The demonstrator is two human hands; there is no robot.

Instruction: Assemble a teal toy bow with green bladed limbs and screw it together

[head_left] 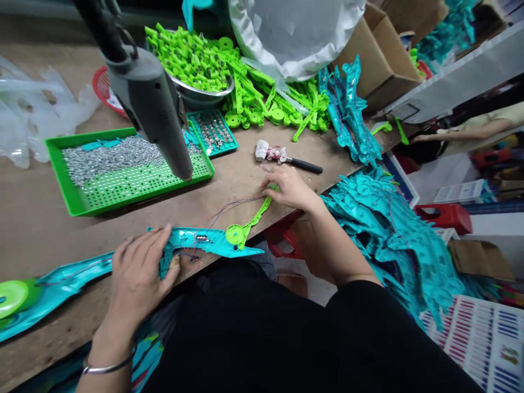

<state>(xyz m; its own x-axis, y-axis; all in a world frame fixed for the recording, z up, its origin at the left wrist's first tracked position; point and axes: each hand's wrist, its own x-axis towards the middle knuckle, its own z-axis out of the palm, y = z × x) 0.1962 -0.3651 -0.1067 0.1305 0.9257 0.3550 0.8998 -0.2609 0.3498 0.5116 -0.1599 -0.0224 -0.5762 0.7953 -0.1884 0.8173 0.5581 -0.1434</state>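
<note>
Turquoise shell (pixel 190 241) partly covered by the left hand (pixel 141 267), light green piece (pixel 256 215) pinched by the right hand (pixel 289 186)
The shell is overlaid by the left fingers, with the thumb set apart; how firmly it is gripped cannot be told. The piece is held at one end between the right thumb and fingers, and its round end is seen over the shell's tip. Thin wires (pixel 234 203) are strung between the hands. Beyond the left hand, a screw tray (pixel 139 194) is partly blocked from view by a hanging power screwdriver (pixel 153 103). Just beyond the right hand, a black-handled tool (pixel 305 165) is set down; farther out, light green parts (pixel 245 101) are heaped near a white bag (pixel 254 46), and rightward turquoise shells (pixel 393 229) are piled
</note>
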